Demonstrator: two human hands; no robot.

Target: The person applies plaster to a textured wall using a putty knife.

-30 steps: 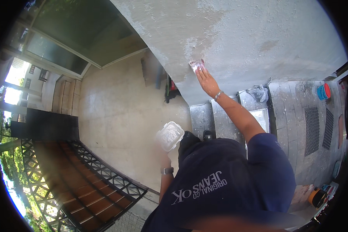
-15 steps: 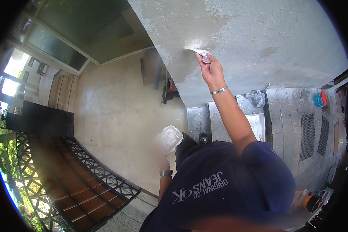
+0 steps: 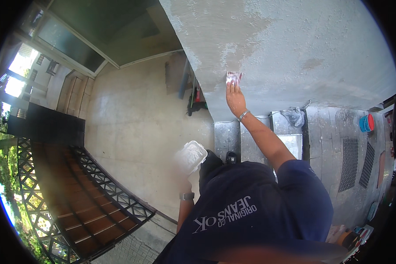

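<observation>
My right hand is stretched up to the grey wall, its fingers pressed along a flat scraper blade smeared with white and reddish marks. The blade lies against the wall, just below a rough white patch of filler. Low on the left, my left hand holds a white plastic tub at its near side. White paste coats the inside of the tub. A smear in the picture blurs the left fingers.
Grey steps lie below the wall, with a crumpled plastic bag and a white tray on them. A red and blue bucket stands at right. Lattice-edged brown roofing runs along the lower left.
My right hand has moved down the wall with the scraper, which now lies flatter against the surface. The white lump on the wall looks thinner. My left hand still holds the tub in nearly the same place.
</observation>
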